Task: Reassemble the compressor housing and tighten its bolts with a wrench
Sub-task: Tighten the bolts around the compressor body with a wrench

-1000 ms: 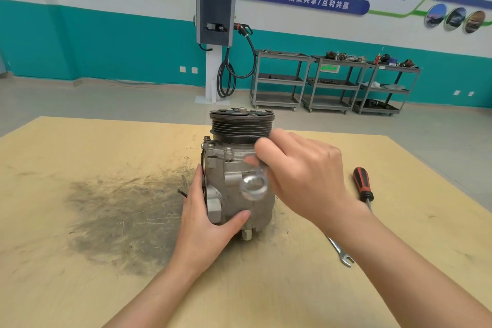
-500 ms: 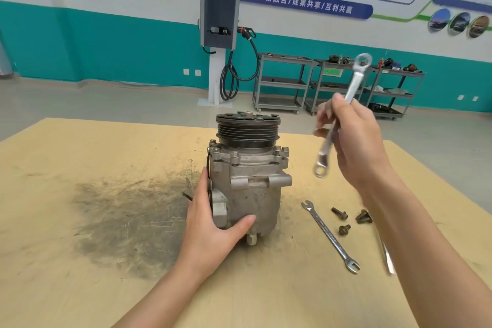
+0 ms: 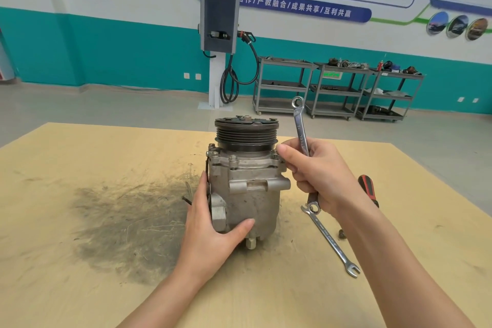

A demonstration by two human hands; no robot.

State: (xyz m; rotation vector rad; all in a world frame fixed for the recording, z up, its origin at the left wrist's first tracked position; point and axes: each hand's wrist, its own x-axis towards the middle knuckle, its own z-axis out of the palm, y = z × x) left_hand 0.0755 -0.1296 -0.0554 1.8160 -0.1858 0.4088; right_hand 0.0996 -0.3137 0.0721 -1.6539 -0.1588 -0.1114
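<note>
Upright, "STEEL"-stamped wrench (image 3: 302, 138) in right hand's (image 3: 319, 176) grip; left hand (image 3: 210, 229) round compressor (image 3: 247, 181).

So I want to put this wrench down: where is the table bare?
Bare wood lies left of the dark smear and along the near table edge. Right of the compressor is crowded: spare wrench, screwdriver, a loose bolt.

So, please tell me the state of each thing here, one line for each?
compressor: upright on the table, steadied.
left hand: grips the compressor's lower side.
right hand: holds a wrench mid-shaft.
held wrench: near upright, ring end up, off the bolts.
second wrench: flat on the table.
screwdriver: lying on the table.
</note>
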